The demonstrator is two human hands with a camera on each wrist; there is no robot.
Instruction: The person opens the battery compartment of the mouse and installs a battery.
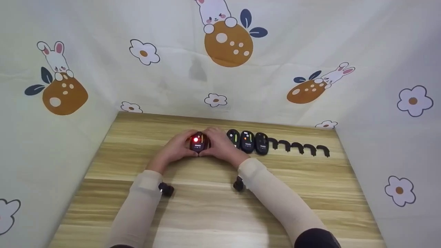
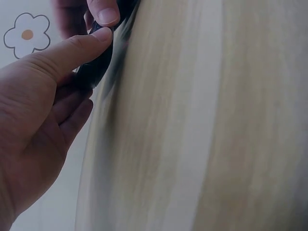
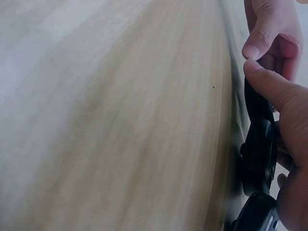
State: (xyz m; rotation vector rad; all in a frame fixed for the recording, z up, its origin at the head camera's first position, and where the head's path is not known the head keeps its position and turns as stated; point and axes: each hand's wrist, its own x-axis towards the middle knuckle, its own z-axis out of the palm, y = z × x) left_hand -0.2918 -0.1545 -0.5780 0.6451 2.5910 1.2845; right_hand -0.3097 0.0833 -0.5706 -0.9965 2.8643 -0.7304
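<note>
A black computer mouse (image 1: 198, 147) lies belly up between my two hands near the back of the table, a red light glowing on its underside. My left hand (image 1: 176, 148) grips it from the left, thumb along the near end and fingers round the far side. From the right, my right hand (image 1: 219, 144) holds the same mouse, and the two thumbs nearly meet at its near end. In the left wrist view, the dark mouse (image 2: 98, 65) shows edge-on behind the left thumb. The right wrist view has both thumb tips at the end of the mouse (image 3: 255, 94).
Close beside my right hand, more upturned black mice (image 1: 247, 142) stand in a row, one with a small orange light. Further right runs a line of several curved black pieces (image 1: 297, 148). A patterned cloth (image 1: 172, 82) walls the back and sides of the wooden table (image 1: 203, 199).
</note>
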